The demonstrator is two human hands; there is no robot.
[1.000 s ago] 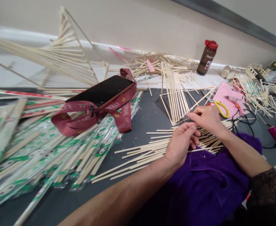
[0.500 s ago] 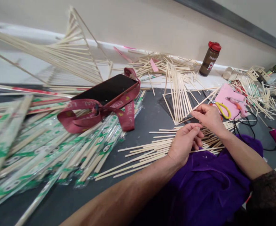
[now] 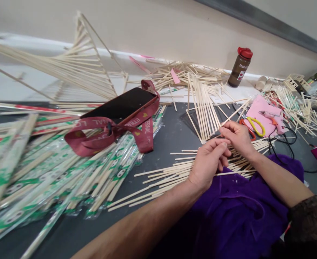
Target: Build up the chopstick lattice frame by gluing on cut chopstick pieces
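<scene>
My left hand (image 3: 207, 162) rests on a spread of loose bamboo sticks (image 3: 158, 180) on the dark table, fingers curled together over them. Just beyond it my right hand (image 3: 236, 136) pinches at the near corner of a small frame of glued sticks (image 3: 201, 106) that lies flat on the table. Whether the left fingers grip one stick is hidden. The two hands nearly touch.
Wrapped chopsticks (image 3: 47, 172) are heaped at the left, with a phone (image 3: 120, 104) and red lanyard (image 3: 107, 131) on top. A large stick structure (image 3: 74, 68) stands behind. A brown bottle (image 3: 239, 67), yellow scissors (image 3: 254, 126), pink paper, a cable and purple cloth (image 3: 242, 212) lie to the right.
Both hands have stayed at the frame's corner with only small finger shifts. The view has drifted a little.
</scene>
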